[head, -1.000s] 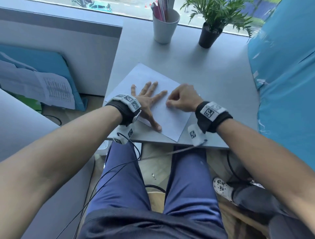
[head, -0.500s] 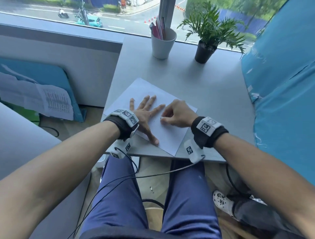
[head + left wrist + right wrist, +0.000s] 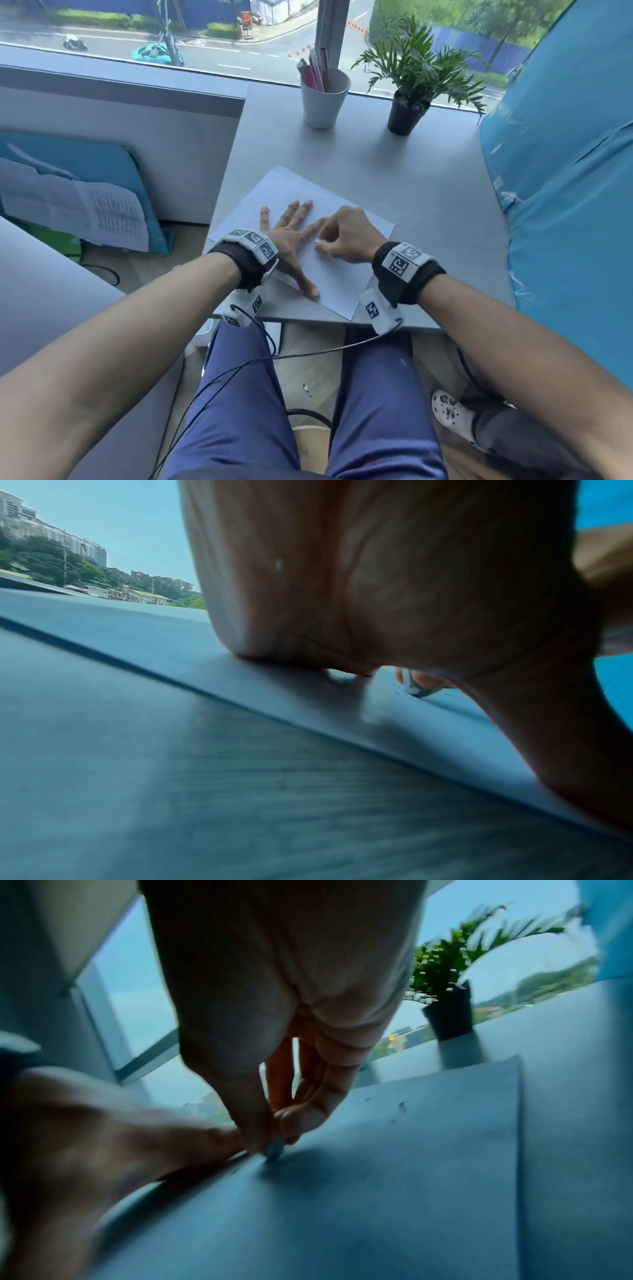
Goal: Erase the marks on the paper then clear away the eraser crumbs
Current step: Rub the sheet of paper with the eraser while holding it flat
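Flanking the paper point(image 3: 337, 277): cup point(image 3: 323, 102), plant point(image 3: 416, 73).

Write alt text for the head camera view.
A right hand pinches a small eraser against a white sheet of paper, which a flat left hand holds on a grey desk. A pen cup and potted plant stand by the window.

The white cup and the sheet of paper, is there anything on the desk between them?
Nothing: in the head view, only bare grey desk separates the white cup from the paper.
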